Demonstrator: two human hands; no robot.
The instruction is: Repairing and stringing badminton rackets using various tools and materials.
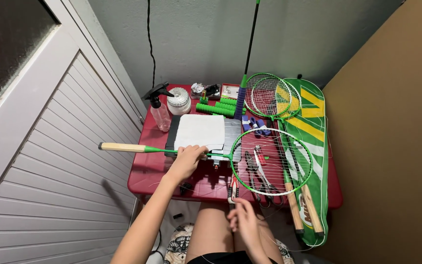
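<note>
The person sits at a small red surface (145, 178) pushed into a corner, with bare knees under its front edge. A green racket (269, 161) lies flat on the surface. Its long axis runs from 9 o'clock to 3 o'clock: the wooden handle (122, 147) sticks out past the edge at 9 o'clock, and the round head with loose strings lies toward 3 o'clock.

The left hand (186, 161) is closed around the thin green shaft, about in the middle of the racket, and presses it down against the surface. The right hand (242, 222) is lower, at 6 o'clock from the racket head, above the lap. Its fingers are pressed together and seem to pinch a thin white string (269, 242), but the string is very fine and I cannot tell exactly how it is held. So the left hand is touching the racket, while the right hand is near the rim of the head but apart from it.

Inside the head lie pliers (252, 166). At 12 o'clock from the left hand is a white cloth (200, 131), and beyond it a spray bottle (160, 110) and green grip rolls (218, 108). At 2 o'clock more rackets (269, 95) lie on a green cover (313, 127).
</note>
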